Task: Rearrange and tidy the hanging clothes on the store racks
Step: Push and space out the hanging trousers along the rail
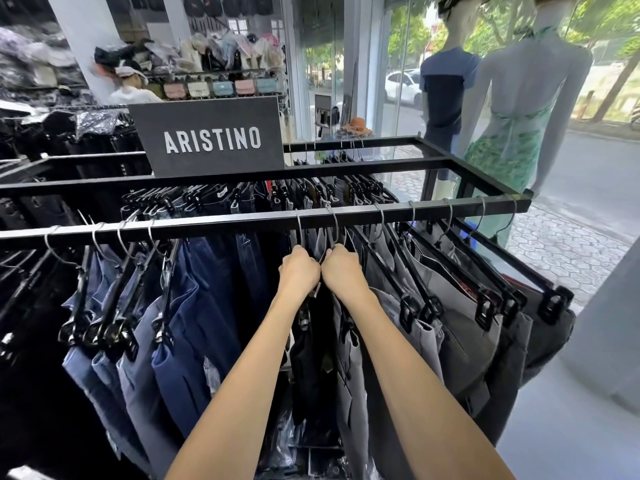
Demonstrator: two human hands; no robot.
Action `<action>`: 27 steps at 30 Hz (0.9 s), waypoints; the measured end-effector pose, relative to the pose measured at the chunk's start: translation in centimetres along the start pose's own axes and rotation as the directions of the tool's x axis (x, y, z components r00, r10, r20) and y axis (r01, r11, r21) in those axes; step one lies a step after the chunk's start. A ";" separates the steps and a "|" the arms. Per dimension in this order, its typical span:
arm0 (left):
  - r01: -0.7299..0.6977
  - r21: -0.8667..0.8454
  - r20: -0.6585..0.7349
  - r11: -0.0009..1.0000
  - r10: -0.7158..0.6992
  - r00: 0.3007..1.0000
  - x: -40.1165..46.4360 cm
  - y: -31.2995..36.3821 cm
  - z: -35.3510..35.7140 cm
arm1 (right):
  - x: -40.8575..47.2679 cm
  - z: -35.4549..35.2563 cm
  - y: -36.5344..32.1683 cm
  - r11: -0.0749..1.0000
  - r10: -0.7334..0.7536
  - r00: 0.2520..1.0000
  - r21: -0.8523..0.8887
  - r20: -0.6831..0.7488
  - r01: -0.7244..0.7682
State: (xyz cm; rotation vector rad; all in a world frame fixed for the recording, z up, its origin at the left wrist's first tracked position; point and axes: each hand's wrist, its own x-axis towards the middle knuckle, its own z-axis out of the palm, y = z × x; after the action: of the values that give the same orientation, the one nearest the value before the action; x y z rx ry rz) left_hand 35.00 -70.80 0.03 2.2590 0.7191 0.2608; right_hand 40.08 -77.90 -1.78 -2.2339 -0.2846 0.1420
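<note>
Item: black metal rack [242,221], front rail running across at chest height, carrying trousers on black clip hangers with steel hooks.

Left hand [298,271]: fingers are curling tight round the neck of a hanger [300,233] just below the rail; its hook is rising straight above the knuckles.

Right hand [343,270]: fingers are clenching the neighbouring hanger [333,230] the same way, knuckles touching those of the left hand.

Below the fingers: a black pair of trousers [308,358] and a grey pair [353,386] are hanging side by side, folded lengthwise.

To the left of the fingers: blue and navy trousers [187,327], bunching close, hangers tilting.

To the right of the fingers: grey and charcoal trousers [450,327], spaced more evenly toward the rail's end.

Beyond the fingers: a dark sign [207,138] reading ARISTINO is standing on the rack top; two mannequins [519,109] are facing the shop window.
</note>
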 end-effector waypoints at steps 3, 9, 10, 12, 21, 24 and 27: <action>0.001 0.006 -0.009 1.000 -0.001 1.000 -0.3 -0.3 -0.2 | -0.3 0.2 -0.1 1.000 -0.015 1.000 0.002 0.013 0.015; 0.007 0.017 -0.007 1.000 -0.007 1.000 -0.1 -0.8 -0.3 | -0.7 0.5 -0.4 0.998 -0.025 1.000 -0.060 0.005 0.026; 0.007 0.022 -0.002 1.000 -0.007 1.000 -0.1 -0.8 -0.3 | -0.7 0.5 -0.4 0.997 -0.033 0.999 -0.070 0.000 0.033; -0.002 0.029 0.005 1.000 0.002 1.000 -0.1 -0.8 -0.3 | -0.7 0.5 -0.3 0.996 -0.050 0.999 -0.080 -0.005 0.049; -0.010 0.037 0.003 0.999 0.010 1.000 0.4 -0.9 0.1 | -0.8 0.5 -0.4 0.997 -0.044 0.999 -0.059 -0.004 0.044; 0.002 0.036 0.001 0.999 -0.002 1.000 0.5 -0.9 0.2 | -0.8 0.4 -0.3 0.997 -0.050 0.999 -0.053 -0.004 0.050; 0.012 0.016 0.009 1.000 -0.012 1.000 0.8 -1.0 0.2 | -0.8 0.2 -0.3 0.997 -0.050 0.999 -0.050 0.017 0.051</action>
State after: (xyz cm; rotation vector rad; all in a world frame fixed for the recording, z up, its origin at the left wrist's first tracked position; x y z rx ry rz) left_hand 35.31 -69.96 -0.83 2.2686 0.7316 0.2395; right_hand 39.16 -77.75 -1.63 -2.2741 -0.3568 0.1263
